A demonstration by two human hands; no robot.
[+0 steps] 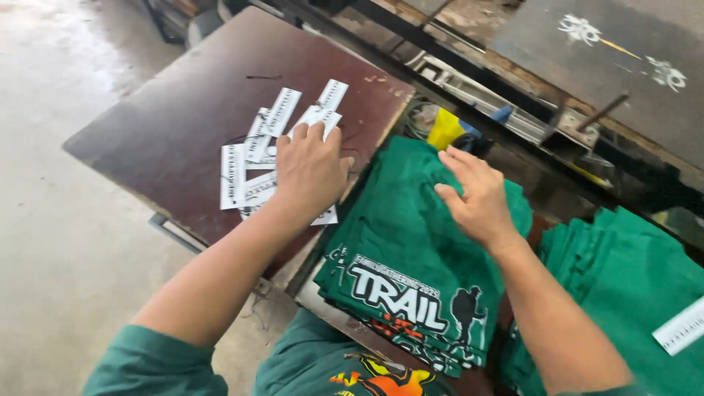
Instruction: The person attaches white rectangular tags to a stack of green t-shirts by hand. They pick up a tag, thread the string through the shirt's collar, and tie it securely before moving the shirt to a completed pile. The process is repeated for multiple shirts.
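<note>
My left hand (308,167) lies palm down on a loose spread of white printed paper strips (253,150) on a dark brown board (183,110). Its fingers are apart and touch the strips near the board's right edge. My right hand (478,196) rests with spread fingers on top of a stack of folded green shirts (411,242) with a white and black print on the front. The stack sits just right of the board, close to my body.
A second pile of green shirts (623,293) with a white strip (680,328) on it lies at the right. Behind stand a dark printing platen (601,66) with white marks, metal rails (477,95) and a yellow cloth (446,128). Concrete floor (59,183) lies left.
</note>
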